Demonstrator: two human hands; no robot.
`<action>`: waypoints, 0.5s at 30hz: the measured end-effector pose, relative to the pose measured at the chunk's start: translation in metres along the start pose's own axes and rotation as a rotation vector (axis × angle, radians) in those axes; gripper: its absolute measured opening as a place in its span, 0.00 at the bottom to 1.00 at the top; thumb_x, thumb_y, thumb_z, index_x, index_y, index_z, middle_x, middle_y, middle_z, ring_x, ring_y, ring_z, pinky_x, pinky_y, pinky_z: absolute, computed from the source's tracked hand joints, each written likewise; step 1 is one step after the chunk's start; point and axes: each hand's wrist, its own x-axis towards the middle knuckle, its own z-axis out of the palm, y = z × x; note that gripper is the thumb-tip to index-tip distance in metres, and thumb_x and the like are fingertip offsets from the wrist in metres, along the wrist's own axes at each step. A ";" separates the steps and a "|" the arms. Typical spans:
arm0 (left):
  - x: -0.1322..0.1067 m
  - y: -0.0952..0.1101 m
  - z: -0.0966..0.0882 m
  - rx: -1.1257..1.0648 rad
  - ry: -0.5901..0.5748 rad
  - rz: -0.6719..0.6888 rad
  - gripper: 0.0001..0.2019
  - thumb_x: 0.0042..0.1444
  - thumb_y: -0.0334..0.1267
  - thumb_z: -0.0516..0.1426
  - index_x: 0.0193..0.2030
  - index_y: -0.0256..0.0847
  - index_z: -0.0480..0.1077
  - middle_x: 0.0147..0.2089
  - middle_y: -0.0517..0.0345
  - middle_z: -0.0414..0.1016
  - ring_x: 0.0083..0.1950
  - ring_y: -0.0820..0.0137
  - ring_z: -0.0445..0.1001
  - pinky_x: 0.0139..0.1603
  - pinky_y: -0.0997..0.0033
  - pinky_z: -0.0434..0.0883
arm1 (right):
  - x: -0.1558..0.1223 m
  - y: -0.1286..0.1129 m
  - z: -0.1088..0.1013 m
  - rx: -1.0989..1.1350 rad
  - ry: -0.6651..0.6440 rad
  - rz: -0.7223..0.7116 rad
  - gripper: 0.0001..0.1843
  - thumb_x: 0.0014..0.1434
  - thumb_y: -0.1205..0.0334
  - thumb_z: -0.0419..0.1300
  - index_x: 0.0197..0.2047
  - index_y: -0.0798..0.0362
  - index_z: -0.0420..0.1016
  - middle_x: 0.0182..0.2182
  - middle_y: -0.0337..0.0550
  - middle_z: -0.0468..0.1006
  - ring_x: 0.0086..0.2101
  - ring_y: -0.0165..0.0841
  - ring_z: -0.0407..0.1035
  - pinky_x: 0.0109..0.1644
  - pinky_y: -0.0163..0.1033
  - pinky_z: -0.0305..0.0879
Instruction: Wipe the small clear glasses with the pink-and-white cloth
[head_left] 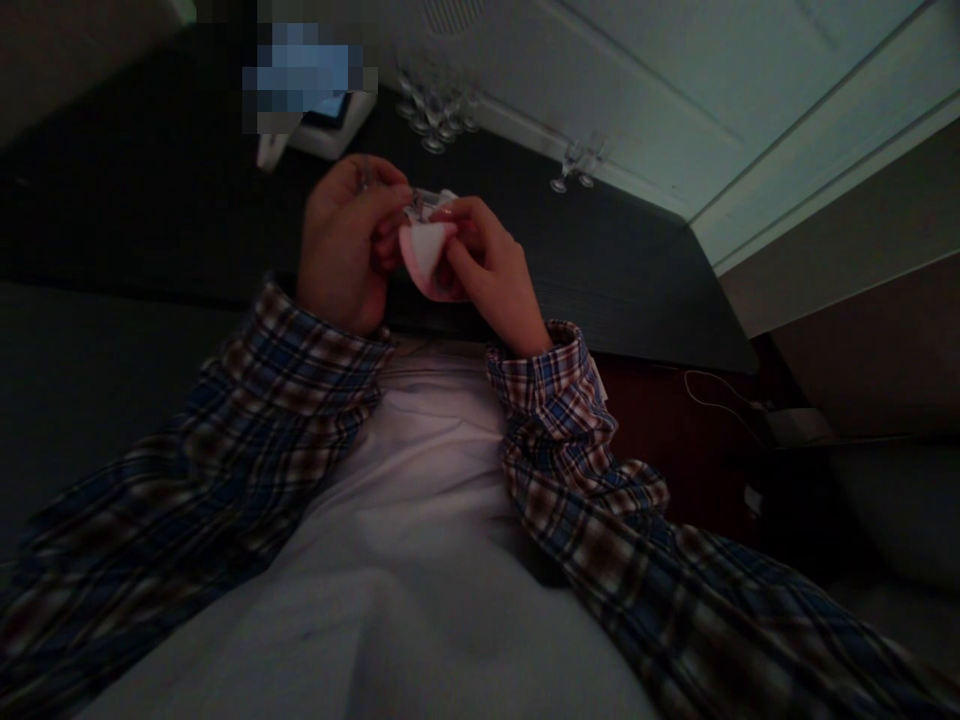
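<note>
Both hands meet over the near edge of the dark table [592, 270]. My left hand [345, 235] is closed, its fingertips pinching a small, clear, glass-like piece [426, 203]; its exact shape is mostly hidden by my fingers. A pink and white cloth [426, 250] hangs below that piece, folded against it. My right hand [491, 260] is closed on the cloth, with thumb and fingers pressing it from the right side. Dim light blurs the detail between the fingertips.
Several small stemmed glasses [433, 110] stand grouped at the table's back, by the pale wall panel [600, 90]. A few more glasses [576, 168] are further right. A white device [330, 135], partly pixelated, sits at the back left. A white cable [712, 378] lies beyond the right edge.
</note>
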 end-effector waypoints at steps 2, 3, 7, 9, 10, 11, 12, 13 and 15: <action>0.000 0.000 0.000 0.004 0.008 0.001 0.05 0.50 0.23 0.54 0.31 0.34 0.66 0.17 0.68 0.52 0.15 0.83 0.48 0.14 0.81 0.43 | 0.000 0.000 0.000 0.015 0.009 -0.024 0.10 0.64 0.62 0.45 0.46 0.49 0.62 0.45 0.36 0.75 0.46 0.25 0.70 0.54 0.33 0.68; 0.001 0.000 0.000 0.010 0.012 0.004 0.05 0.50 0.23 0.54 0.31 0.34 0.66 0.17 0.68 0.52 0.15 0.83 0.48 0.14 0.81 0.43 | 0.000 0.000 -0.001 0.018 0.014 -0.031 0.09 0.63 0.62 0.46 0.46 0.49 0.62 0.45 0.37 0.75 0.46 0.25 0.70 0.55 0.33 0.67; 0.003 -0.001 -0.001 0.020 0.013 0.002 0.06 0.49 0.23 0.54 0.30 0.36 0.68 0.17 0.67 0.52 0.15 0.82 0.47 0.13 0.81 0.42 | 0.000 0.000 0.000 0.020 0.013 -0.026 0.09 0.64 0.62 0.46 0.46 0.48 0.62 0.44 0.37 0.75 0.46 0.25 0.70 0.54 0.32 0.67; 0.003 -0.002 -0.001 0.011 0.015 0.003 0.06 0.48 0.23 0.55 0.28 0.38 0.69 0.17 0.66 0.51 0.15 0.81 0.46 0.13 0.79 0.41 | 0.000 -0.001 0.000 0.017 0.013 -0.020 0.09 0.64 0.62 0.46 0.46 0.49 0.62 0.44 0.37 0.75 0.47 0.25 0.69 0.55 0.31 0.67; 0.004 -0.002 -0.001 0.008 0.023 0.005 0.07 0.47 0.24 0.55 0.27 0.39 0.70 0.17 0.66 0.51 0.15 0.81 0.45 0.13 0.79 0.40 | 0.000 -0.001 0.000 0.007 0.012 -0.014 0.09 0.64 0.62 0.46 0.47 0.49 0.63 0.44 0.37 0.75 0.48 0.25 0.69 0.55 0.31 0.66; 0.004 -0.003 -0.001 0.008 0.033 0.012 0.07 0.46 0.24 0.55 0.26 0.39 0.70 0.17 0.65 0.50 0.15 0.81 0.45 0.13 0.78 0.40 | 0.000 -0.002 0.000 -0.009 0.011 -0.007 0.10 0.65 0.62 0.45 0.47 0.49 0.63 0.44 0.37 0.75 0.49 0.25 0.68 0.55 0.32 0.66; 0.004 -0.003 -0.001 0.010 0.042 0.016 0.07 0.46 0.24 0.56 0.26 0.40 0.71 0.17 0.65 0.50 0.15 0.81 0.44 0.13 0.77 0.39 | 0.000 -0.002 0.000 -0.026 0.010 -0.001 0.10 0.65 0.62 0.45 0.47 0.49 0.63 0.43 0.37 0.76 0.50 0.25 0.68 0.56 0.32 0.66; 0.004 -0.003 -0.001 0.012 0.049 0.014 0.06 0.45 0.25 0.56 0.26 0.40 0.71 0.17 0.65 0.50 0.15 0.81 0.44 0.13 0.77 0.39 | 0.000 -0.002 -0.001 -0.037 0.011 0.002 0.10 0.65 0.62 0.45 0.47 0.49 0.63 0.43 0.37 0.76 0.50 0.26 0.68 0.56 0.33 0.66; 0.004 -0.003 -0.001 0.021 0.057 0.007 0.06 0.45 0.25 0.57 0.26 0.40 0.71 0.17 0.65 0.50 0.15 0.81 0.45 0.14 0.77 0.39 | 0.000 -0.002 -0.001 -0.037 0.008 -0.003 0.10 0.65 0.61 0.44 0.47 0.49 0.63 0.43 0.37 0.76 0.50 0.26 0.68 0.57 0.34 0.66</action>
